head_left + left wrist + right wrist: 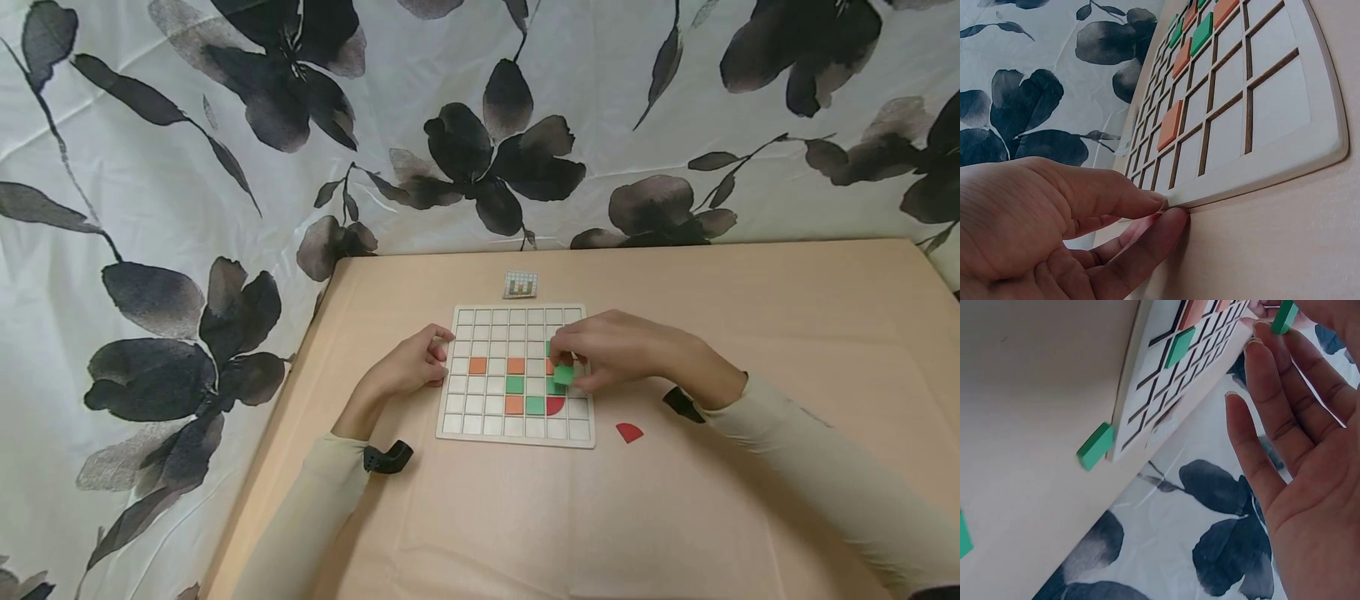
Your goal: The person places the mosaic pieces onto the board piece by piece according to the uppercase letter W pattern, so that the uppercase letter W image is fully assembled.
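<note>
A white grid board (498, 330) lies on the table with orange, green and red pieces in some of its cells. My left hand (409, 362) is at the board's left edge; in the left wrist view, its thumb and a finger pinch the rim. My right hand (626, 350) pinches a green square tile (564, 375) above the board's right side. That tile (1284, 317) stands tilted between the fingertips in the right wrist view. Below it, a red quarter-circle piece (555, 406) sits in a cell. The right hand partly covers the cells near it.
A second red quarter-circle piece (628, 432) lies on the table right of the board. One loose green tile (1095, 445) lies against the board's edge, another (963, 536) farther off. A small patterned card (521, 284) lies behind the board. Floral cloth (420, 50) hangs beyond the table.
</note>
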Demonstrator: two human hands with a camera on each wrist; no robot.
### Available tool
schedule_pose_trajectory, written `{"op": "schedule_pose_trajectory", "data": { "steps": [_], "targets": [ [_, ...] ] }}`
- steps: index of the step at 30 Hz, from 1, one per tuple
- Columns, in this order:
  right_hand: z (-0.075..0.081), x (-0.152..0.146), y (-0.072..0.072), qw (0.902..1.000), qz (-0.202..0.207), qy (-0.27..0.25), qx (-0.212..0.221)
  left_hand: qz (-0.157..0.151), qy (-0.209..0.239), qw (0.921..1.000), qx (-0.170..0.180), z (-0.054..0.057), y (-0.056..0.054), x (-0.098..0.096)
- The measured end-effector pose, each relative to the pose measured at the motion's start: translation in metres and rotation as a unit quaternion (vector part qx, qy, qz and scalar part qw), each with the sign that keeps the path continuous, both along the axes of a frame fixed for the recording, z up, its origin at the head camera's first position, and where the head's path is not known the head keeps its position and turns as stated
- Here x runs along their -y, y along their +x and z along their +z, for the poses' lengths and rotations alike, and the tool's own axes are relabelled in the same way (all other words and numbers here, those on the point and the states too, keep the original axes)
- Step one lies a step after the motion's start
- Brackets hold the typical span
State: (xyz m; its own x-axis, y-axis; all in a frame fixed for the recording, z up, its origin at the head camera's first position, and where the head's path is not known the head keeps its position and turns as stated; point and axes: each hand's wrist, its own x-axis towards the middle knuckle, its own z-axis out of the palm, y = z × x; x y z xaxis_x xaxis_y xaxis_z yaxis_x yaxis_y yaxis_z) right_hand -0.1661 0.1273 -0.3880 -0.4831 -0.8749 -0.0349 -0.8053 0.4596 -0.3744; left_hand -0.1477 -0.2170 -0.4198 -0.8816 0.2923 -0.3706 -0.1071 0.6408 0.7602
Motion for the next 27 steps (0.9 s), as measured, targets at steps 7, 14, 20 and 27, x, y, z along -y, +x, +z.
{"op": "schedule_pose_trajectory", "data": {
  "steps": [7, 14, 20, 27],
  "targets": [
    [0.0, 0.016, -0.003, 0.9997, 0.023, 0.0, -0.003, 0.002, -0.012, 0.9999, 0.0, 0.0, -0.001, -0.001],
    [-0.005, 0.034, -0.006, 0.9994, 0.036, 0.002, 0.003, 0.005, -0.01, 0.9999, 0.006, -0.001, -0.001, -0.001],
    [-0.011, 0.048, -0.008, 0.9984, 0.055, 0.007, 0.01, 0.007, -0.006, 0.9999, 0.009, 0.001, -0.001, -0.001],
    [-0.016, 0.067, -0.006, 0.9972, 0.072, 0.022, 0.005, 0.003, -0.006, 1.0, 0.006, 0.001, -0.001, -0.001]
  ]
}}
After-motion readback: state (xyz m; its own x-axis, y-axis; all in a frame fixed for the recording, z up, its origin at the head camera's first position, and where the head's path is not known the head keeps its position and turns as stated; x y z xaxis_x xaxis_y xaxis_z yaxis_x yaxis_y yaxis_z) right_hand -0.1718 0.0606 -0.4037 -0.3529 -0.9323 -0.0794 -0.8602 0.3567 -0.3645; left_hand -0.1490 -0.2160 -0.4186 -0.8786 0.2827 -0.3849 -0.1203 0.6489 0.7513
